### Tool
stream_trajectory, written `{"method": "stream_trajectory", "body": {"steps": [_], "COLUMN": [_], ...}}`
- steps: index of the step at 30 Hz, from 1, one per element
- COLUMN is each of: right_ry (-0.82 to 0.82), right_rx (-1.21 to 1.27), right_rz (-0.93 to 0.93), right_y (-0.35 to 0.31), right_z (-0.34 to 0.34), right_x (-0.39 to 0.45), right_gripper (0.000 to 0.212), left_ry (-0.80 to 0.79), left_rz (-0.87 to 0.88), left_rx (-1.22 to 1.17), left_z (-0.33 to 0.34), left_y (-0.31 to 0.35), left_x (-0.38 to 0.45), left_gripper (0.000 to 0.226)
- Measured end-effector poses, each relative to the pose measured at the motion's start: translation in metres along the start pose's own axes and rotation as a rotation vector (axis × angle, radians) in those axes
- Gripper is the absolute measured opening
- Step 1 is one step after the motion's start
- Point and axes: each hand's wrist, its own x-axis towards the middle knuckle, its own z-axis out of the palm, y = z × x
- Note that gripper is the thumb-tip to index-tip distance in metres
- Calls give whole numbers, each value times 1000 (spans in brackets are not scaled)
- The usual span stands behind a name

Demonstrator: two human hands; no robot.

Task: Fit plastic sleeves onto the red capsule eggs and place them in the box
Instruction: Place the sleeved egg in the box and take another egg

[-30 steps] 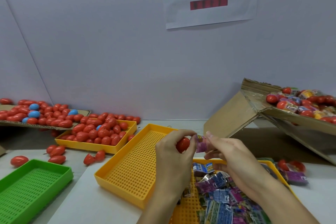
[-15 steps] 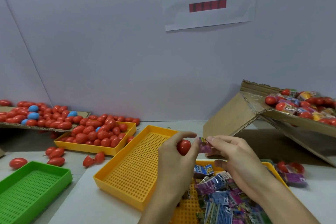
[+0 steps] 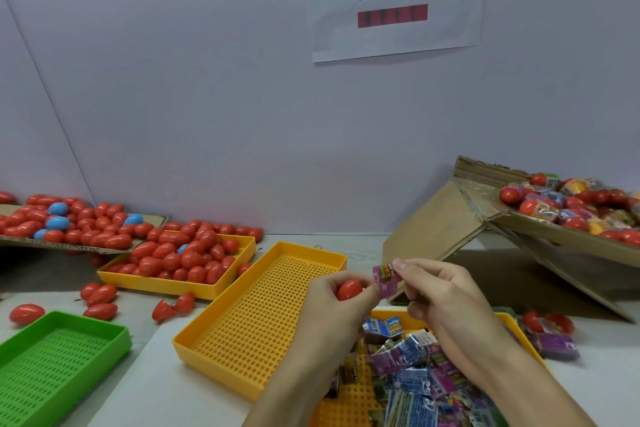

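L hand (image 3: 332, 298) grips red egg (image 3: 349, 289), fingers curled round it. R hand (image 3: 440, 291) pinches pink sleeve (image 3: 385, 279) just beside egg's tip, above the yellow tray w/ loose sleeves (image 3: 512, 326). Cardboard box (image 3: 485, 218) w/ sleeved eggs sits tilted, far right.

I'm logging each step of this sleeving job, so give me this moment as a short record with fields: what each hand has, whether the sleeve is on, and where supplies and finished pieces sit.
left hand: left hand holds a red capsule egg
right hand: right hand pinches a pink plastic sleeve beside the egg
sleeve state: not yet on the egg
sleeve supply: yellow tray under the hands, heaped with sleeves
egg supply: far yellow tray full of red eggs
empty tray: perforated yellow tray
finished pieces: cardboard box at right, holding sleeved eggs
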Motion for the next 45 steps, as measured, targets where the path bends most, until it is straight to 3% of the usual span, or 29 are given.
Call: {"method": "stream_trajectory", "body": {"steps": [7, 16, 25, 45], "right_ry": [-18, -7, -9, -12], "right_rx": [6, 102, -96, -90], "right_rz": [-47, -105, -140, -83], "right_y": [0, -2, -8, -7], "right_z": [1, 3, 7, 8], "right_x": [-1, -4, -7, -6], "right_gripper": [36, 31, 33, 17], "left_ry": [142, 124, 180, 188], "left_rz": [105, 110, 145, 190], "left_rx": [88, 62, -11, 62], "left_z": [0, -2, -3, -1], "left_y": [-1, 1, 3, 4], "left_x": [3, 4, 5, 3], "left_gripper": [13, 10, 11, 8]}}
